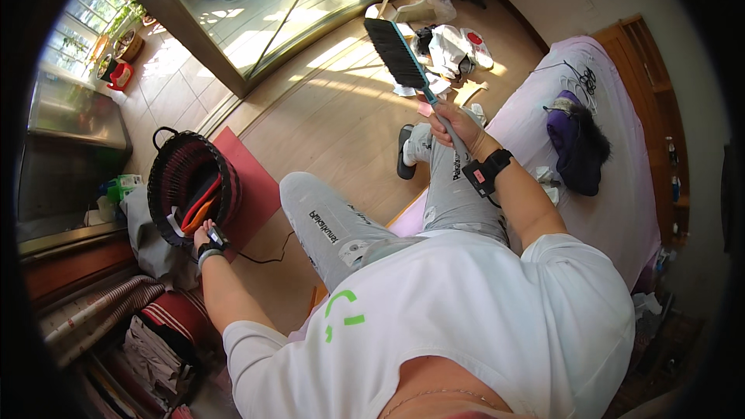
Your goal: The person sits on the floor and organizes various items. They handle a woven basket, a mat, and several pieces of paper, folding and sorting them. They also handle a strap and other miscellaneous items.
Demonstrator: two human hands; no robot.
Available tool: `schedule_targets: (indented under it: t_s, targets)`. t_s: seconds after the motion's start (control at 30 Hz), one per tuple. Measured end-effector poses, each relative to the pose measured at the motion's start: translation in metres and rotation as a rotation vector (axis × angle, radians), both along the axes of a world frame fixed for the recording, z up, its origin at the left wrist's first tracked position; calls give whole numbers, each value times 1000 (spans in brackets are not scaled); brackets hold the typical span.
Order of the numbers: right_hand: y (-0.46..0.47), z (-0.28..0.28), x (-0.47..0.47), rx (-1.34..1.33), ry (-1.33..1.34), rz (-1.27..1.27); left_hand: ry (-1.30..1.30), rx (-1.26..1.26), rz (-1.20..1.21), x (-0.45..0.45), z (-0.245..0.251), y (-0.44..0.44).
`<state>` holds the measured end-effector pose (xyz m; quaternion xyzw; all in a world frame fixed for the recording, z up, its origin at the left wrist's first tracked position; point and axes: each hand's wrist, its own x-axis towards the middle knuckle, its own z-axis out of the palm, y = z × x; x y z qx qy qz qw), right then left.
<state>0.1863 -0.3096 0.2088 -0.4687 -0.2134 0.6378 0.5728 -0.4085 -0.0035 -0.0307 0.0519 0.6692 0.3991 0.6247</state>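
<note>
A long-handled brush [398, 55] with dark bristles and a grey and blue handle is in my right hand [460, 127], raised over my right leg with its bristle end pointing away from me. My left hand [205, 235] is at the near rim of a dark woven basket [231, 186], beside red, orange and white items [201, 209] inside it. Whether its fingers grip the rim or an item cannot be told. Each wrist wears a strap with a small device.
A purple hat with dark fur [573, 145] and black cords [586, 80] lie on the pink-covered bed [617, 209] at right. Crumpled bags and papers [448, 49] lie on the floor ahead, near a dustpan [414, 11]. The basket stands partly on a red mat [256, 180]. A glass door is beyond.
</note>
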Motion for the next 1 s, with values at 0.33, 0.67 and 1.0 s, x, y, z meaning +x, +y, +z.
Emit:
schedule_targets:
  t_s: [0.33, 0.67, 1.0]
  targets:
    - [-85, -11, 27, -308, -916, -590, -77, 97, -9, 7, 88, -41]
    - [-251, -58, 13, -721, -1025, -797, -103, 216, -84, -13, 155, -52]
    - [-257, -79, 11, -828, -1122, -953, -99, 330, -231, 62, 218, -19]
